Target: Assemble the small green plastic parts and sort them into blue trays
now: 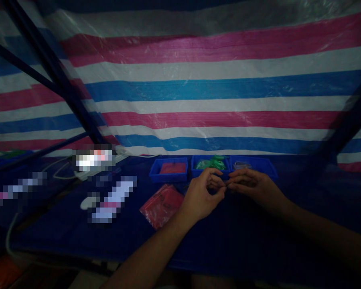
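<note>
Extends two bare forearms (165, 245) over a smooth dark-blue bench (243, 241). Holds left hand (203, 194) and right hand (255, 186) close together, with curled fingers and tips nearly meeting; too dim to tell of any small thing pinched there. Has a flat pink packet in clear plastic (161, 204) lying on the bench, partly hidden by the left forearm. Just beyond, in a row: a shallow blue plastic tray (167, 177) with a pink flat packet (172, 168) inside, a middle blue tray (193, 163) with glossy green packets (216, 162), a right-hand blue tray (265, 166) with pale packets (241, 165). Behind, striped plastic sheeting (213, 86) in pink, white and blue.
</note>
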### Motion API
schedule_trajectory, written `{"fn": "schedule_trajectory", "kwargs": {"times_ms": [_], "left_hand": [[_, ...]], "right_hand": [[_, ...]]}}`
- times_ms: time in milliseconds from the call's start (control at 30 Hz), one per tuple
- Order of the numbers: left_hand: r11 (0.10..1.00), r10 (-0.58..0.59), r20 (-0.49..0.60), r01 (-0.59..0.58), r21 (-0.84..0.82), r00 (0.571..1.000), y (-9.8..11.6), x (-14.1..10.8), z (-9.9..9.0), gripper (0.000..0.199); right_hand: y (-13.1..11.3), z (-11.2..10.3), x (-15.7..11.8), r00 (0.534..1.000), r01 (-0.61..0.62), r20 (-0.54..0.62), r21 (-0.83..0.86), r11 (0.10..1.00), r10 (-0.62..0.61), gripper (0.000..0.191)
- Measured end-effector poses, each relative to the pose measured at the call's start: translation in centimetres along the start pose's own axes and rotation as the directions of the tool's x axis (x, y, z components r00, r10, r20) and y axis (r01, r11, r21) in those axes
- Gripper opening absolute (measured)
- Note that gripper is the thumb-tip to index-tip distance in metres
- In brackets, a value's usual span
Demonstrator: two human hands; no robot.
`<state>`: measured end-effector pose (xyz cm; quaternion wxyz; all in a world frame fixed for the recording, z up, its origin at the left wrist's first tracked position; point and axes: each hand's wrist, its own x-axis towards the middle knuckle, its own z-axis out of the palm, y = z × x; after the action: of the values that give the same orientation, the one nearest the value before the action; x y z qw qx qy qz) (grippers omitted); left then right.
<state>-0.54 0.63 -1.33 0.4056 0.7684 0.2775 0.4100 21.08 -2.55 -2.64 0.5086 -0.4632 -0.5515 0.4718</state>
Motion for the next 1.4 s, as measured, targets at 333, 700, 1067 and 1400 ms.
{"fn": "schedule_trajectory", "kwargs": {"times_ms": [333, 700, 1067, 1400], "left_hand": [[0.999, -0.027, 0.031, 0.026, 0.046, 0.999, 0.4, -0.2, -0.2, 0.046], [0.947, 0.17, 0.075, -0.184, 0.264, 0.983, 1.2, 0.0, -0.4, 0.017], [0.958, 0.066, 0.02, -0.069, 0.278, 0.998, 0.9, 0.0, -0.4, 0.024], [0.971, -0.031, 0.058, 0.017, 0.237, 0.998, 0.9, 0.0, -0.4, 0.023]], "right_hand": [[0.1, 0.0, -0.4, 0.999, 0.033, 0.029, -0.058, 0.998, -0.031, 0.041], [0.9, -0.3, -0.5, 0.976, 0.205, 0.126, -0.245, 0.948, -0.179, 0.032], [0.5, -0.3, 0.1, 0.995, 0.097, 0.003, -0.113, 0.989, -0.097, 0.042], [1.0, -0.9, 1.0, 0.994, 0.01, -0.112, 0.143, 0.99, 0.006, 0.045]]}}
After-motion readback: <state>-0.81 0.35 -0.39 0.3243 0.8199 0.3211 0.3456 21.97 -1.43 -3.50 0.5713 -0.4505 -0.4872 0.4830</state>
